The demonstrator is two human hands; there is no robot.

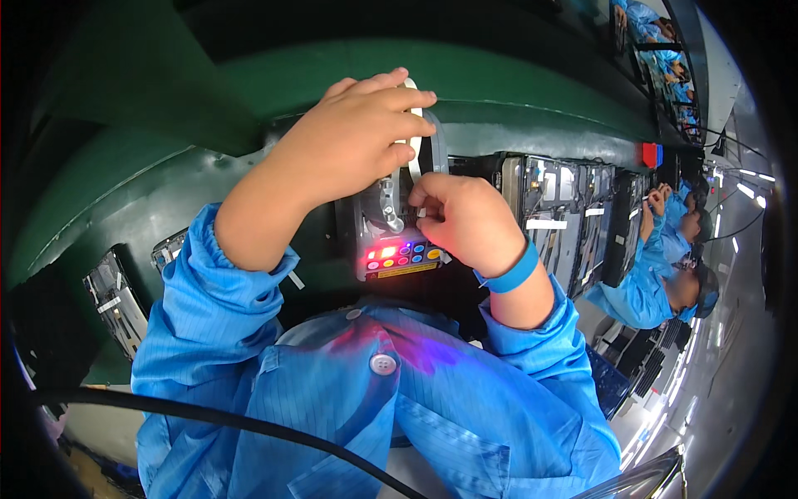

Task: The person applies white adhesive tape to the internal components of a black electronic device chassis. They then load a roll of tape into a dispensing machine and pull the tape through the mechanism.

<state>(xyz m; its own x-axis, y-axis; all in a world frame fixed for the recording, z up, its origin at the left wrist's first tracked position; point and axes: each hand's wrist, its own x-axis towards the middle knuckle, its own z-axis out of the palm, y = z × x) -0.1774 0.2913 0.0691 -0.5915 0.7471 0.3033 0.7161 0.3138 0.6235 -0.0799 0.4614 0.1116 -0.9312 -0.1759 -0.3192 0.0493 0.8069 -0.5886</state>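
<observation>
In front of me stands a small dark machine with lit coloured buttons (pixel 403 257) and a red display, apparently a tape dispenser. A narrow white ring (pixel 415 150), like a tape roll, stands upright at its top beside a grey curved side plate. My left hand (pixel 357 125) lies over the ring with its fingers spread and touching it. My right hand (pixel 461 218), with a blue wristband (pixel 511 270), is closed at the machine's front, just above the buttons. Its fingertips are pinched beside a metal bracket (pixel 388 205); what they hold is too small to make out.
Several flat black and silver device units (pixel 549 200) stand in a row to the right, with more units (pixel 116 299) at the left. A green panel (pixel 532 125) runs behind the machine. Co-workers in blue (pixel 644 287) sit at far right. A black cable (pixel 224 422) crosses low in front.
</observation>
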